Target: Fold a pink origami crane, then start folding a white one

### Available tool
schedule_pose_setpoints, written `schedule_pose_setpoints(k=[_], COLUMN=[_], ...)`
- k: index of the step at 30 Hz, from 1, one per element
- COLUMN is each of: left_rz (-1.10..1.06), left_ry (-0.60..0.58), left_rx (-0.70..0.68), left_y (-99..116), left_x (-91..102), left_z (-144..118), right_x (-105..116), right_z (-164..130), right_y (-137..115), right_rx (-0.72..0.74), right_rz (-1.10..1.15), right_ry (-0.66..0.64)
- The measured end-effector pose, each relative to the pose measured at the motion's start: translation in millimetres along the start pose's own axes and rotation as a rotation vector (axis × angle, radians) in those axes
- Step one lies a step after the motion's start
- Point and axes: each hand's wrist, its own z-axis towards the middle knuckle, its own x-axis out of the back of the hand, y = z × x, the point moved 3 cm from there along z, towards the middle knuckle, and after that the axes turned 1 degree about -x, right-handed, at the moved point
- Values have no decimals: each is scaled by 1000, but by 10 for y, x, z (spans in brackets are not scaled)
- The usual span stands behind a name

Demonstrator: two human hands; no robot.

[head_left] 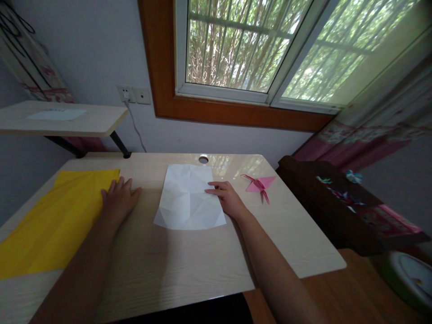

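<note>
A creased sheet of white paper (pixel 189 202) lies unfolded on the desk in front of me. My right hand (pixel 231 200) rests at its right edge, index and middle fingers stretched out onto the sheet, gripping nothing. To the left, a large yellow sheet (pixel 57 220), possibly cloth or paper, spreads over the desk. My left hand (pixel 119 198) lies flat with its fingers apart, touching the yellow sheet's right edge. A pink folded paper crane (pixel 259 184) stands on the desk to the right of my right hand, apart from it.
The pale wooden desk (pixel 202 265) has a cable hole (pixel 203 159) near its back edge. A raised shelf (pixel 111 123) with a paper on it stands at the back left. Beyond the desk's right side is a dark cabinet (pixel 324 211) bearing small colourful items.
</note>
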Motion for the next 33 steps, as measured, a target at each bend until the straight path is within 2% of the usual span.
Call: schedule_pose_setpoints(k=[3,5,9,12,15,21,33], left_rz=[-13,-43,-190,-253,-260,-312,-335], left_ry=[44,112,259,262,262,259,245], left_rx=[-23,-88,-399,-636,-750,-807,-772], left_y=[-42,-37,132,348,523,617,682], left_x=[-13,-6,37,62,95,144,288], left_z=[33,56,40,-41,-119,-152,-225], right_x=[1,2,9,15,20,24,44], right_z=[6,8,8,11,17,23,27], right_y=[-6,-8,-22,-33,-40,-47,-46], right_rx=[25,25,22,18,15,29,26], right_rz=[-9,-10,3,7,8,15,87], right_ry=[-3,0,5,-11,-31,-45,-74])
